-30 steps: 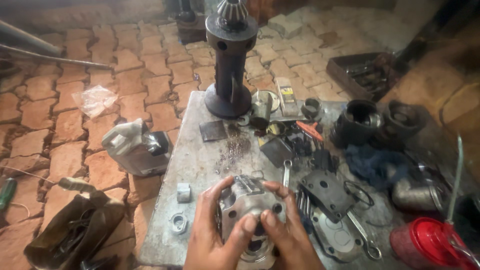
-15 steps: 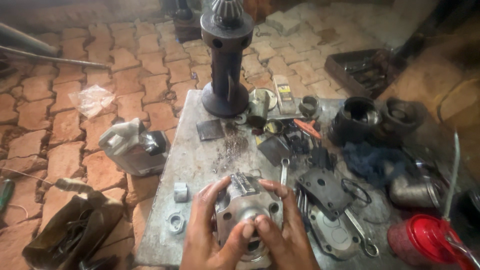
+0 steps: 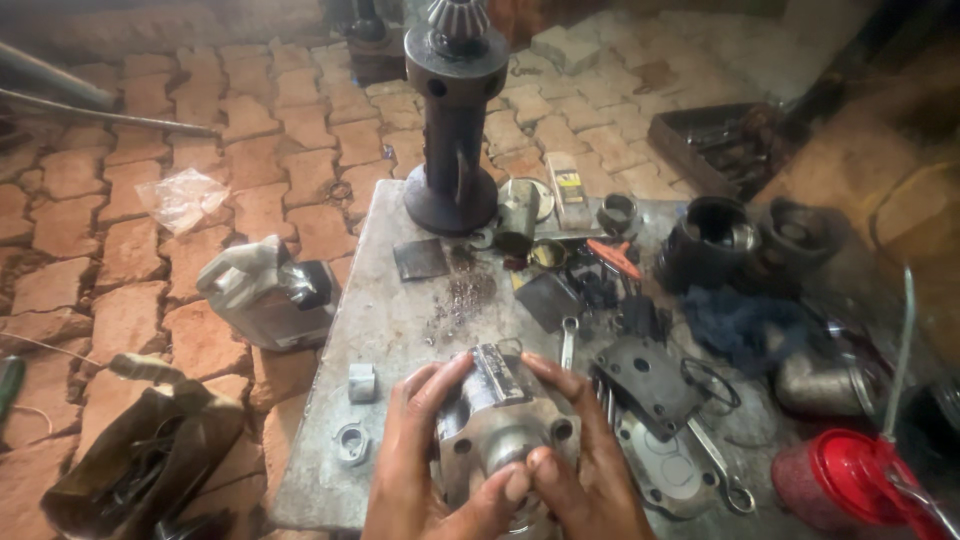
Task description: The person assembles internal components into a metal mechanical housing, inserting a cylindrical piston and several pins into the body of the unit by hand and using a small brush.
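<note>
While both hands are closing around it, the grey metal pump housing [image 3: 505, 425] is sitting at the near edge of the bench [image 3: 400, 310], directly in front of the person, with its bolt-holed flange and central boss facing the camera and its long axis running away from the viewer toward the far end of the bench. The left hand [image 3: 425, 470] is wrapping the housing's left flank, its thumb lying on the flange face; the right hand [image 3: 580, 460] is cupping the right flank, its thumb pressing beside the boss, so that each hand is gripping the body from its own side and neither is nearer than the other. Just left of the housing a small square block [image 3: 361, 381] and a ring-shaped fitting [image 3: 351, 443] are lying apart on the bench; just right, a dark gasket plate [image 3: 650, 375] and a spanner [image 3: 567, 340] are resting. Farther off, a tall dark shaft housing topped by a bevel gear [image 3: 455, 110] is standing upright, and a red oil can [image 3: 850, 480] is occupying the near right corner.
</note>
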Action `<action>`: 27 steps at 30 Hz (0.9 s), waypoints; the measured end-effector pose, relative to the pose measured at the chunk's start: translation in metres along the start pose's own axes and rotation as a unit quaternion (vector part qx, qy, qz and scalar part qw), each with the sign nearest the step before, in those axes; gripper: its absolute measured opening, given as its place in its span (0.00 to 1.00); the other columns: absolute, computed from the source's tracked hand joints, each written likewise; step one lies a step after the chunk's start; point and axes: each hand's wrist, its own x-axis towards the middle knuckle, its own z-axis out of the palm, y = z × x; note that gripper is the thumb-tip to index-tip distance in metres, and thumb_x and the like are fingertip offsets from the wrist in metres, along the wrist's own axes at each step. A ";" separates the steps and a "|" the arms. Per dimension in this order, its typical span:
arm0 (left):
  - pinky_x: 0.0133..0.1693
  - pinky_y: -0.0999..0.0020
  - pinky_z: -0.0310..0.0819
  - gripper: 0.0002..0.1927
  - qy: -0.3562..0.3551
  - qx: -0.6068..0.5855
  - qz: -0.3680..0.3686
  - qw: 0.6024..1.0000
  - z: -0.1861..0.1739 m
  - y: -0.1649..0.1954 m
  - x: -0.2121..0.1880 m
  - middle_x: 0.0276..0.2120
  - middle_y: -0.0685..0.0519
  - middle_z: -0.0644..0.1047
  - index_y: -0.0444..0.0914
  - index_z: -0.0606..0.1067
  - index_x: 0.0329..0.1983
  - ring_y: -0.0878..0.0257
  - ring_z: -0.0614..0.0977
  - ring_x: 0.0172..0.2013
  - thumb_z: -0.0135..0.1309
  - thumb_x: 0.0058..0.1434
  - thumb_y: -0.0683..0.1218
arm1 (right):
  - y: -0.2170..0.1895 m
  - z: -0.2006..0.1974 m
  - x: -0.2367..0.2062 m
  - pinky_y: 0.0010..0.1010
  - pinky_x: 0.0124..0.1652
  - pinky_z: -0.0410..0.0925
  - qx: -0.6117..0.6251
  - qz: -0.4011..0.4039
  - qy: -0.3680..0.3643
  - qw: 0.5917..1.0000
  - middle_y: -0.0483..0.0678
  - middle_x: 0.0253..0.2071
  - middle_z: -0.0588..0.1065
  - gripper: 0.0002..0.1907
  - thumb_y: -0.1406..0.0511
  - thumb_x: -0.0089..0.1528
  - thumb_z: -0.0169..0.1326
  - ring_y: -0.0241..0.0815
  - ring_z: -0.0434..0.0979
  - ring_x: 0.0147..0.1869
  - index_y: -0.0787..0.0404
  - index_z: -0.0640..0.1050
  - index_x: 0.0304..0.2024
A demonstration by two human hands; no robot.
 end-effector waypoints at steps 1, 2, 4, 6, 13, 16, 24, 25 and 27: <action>0.55 0.58 0.76 0.44 0.005 0.011 -0.002 1.000 0.000 0.001 0.000 0.60 0.40 0.70 0.35 0.68 0.67 0.48 0.75 0.60 0.69 0.48 0.54 | -0.001 0.003 0.002 0.46 0.67 0.60 -0.028 -0.003 0.020 0.999 0.63 0.68 0.66 0.39 0.51 0.63 0.56 0.56 0.67 0.72 0.64 0.62 0.71; 0.53 0.59 0.78 0.43 0.011 0.024 -0.006 1.000 0.000 0.001 0.001 0.60 0.40 0.71 0.36 0.69 0.67 0.49 0.76 0.59 0.69 0.48 0.55 | -0.001 0.005 0.004 0.45 0.67 0.60 -0.055 -0.005 0.039 0.998 0.62 0.68 0.67 0.39 0.51 0.62 0.55 0.54 0.67 0.73 0.64 0.64 0.69; 0.53 0.59 0.78 0.43 0.020 0.024 -0.023 0.999 0.000 0.003 0.001 0.59 0.41 0.69 0.36 0.70 0.67 0.49 0.75 0.59 0.69 0.49 0.54 | -0.003 0.007 0.007 0.44 0.66 0.61 -0.061 0.021 0.062 0.996 0.60 0.67 0.67 0.39 0.50 0.61 0.55 0.53 0.68 0.72 0.63 0.65 0.69; 0.53 0.60 0.78 0.42 0.016 0.014 -0.034 0.999 -0.001 0.004 0.002 0.59 0.42 0.69 0.36 0.70 0.67 0.50 0.76 0.59 0.69 0.49 0.54 | -0.005 0.007 0.007 0.43 0.65 0.62 -0.014 0.085 0.071 0.994 0.59 0.65 0.68 0.40 0.50 0.59 0.55 0.53 0.71 0.70 0.59 0.65 0.70; 0.55 0.62 0.77 0.38 0.012 -0.083 -0.060 0.995 -0.001 0.003 0.005 0.62 0.43 0.70 0.34 0.69 0.67 0.53 0.76 0.62 0.65 0.55 0.53 | -0.008 0.003 0.005 0.42 0.68 0.56 -0.021 0.032 0.003 0.999 0.58 0.69 0.67 0.42 0.54 0.60 0.59 0.51 0.66 0.74 0.61 0.61 0.72; 0.51 0.63 0.80 0.37 0.019 -0.104 -0.085 0.991 0.000 0.002 0.005 0.61 0.44 0.71 0.34 0.70 0.66 0.54 0.78 0.59 0.66 0.54 0.52 | -0.004 0.010 0.004 0.42 0.66 0.59 0.035 0.054 0.045 0.997 0.59 0.67 0.70 0.40 0.57 0.58 0.62 0.51 0.68 0.71 0.63 0.64 0.70; 0.46 0.64 0.85 0.33 0.038 -0.081 -0.090 0.992 0.001 0.005 0.005 0.59 0.45 0.72 0.36 0.73 0.62 0.56 0.80 0.57 0.65 0.54 0.49 | 0.002 0.013 0.005 0.43 0.63 0.64 0.085 0.101 0.100 0.986 0.60 0.63 0.73 0.38 0.63 0.56 0.62 0.52 0.72 0.66 0.62 0.67 0.69; 0.47 0.64 0.84 0.33 0.039 -0.071 -0.086 0.993 0.002 0.006 0.006 0.59 0.45 0.73 0.36 0.73 0.62 0.56 0.80 0.58 0.66 0.54 0.49 | 0.002 0.013 0.006 0.43 0.63 0.63 0.079 0.099 0.098 0.987 0.58 0.64 0.71 0.38 0.62 0.56 0.62 0.50 0.72 0.67 0.61 0.66 0.68; 0.51 0.63 0.80 0.33 0.029 -0.065 -0.076 0.995 0.002 0.006 0.009 0.59 0.44 0.72 0.35 0.73 0.63 0.55 0.78 0.59 0.65 0.54 0.48 | 0.000 0.011 0.007 0.42 0.64 0.63 0.070 0.093 0.093 0.989 0.55 0.66 0.69 0.39 0.60 0.56 0.61 0.48 0.70 0.69 0.61 0.65 0.68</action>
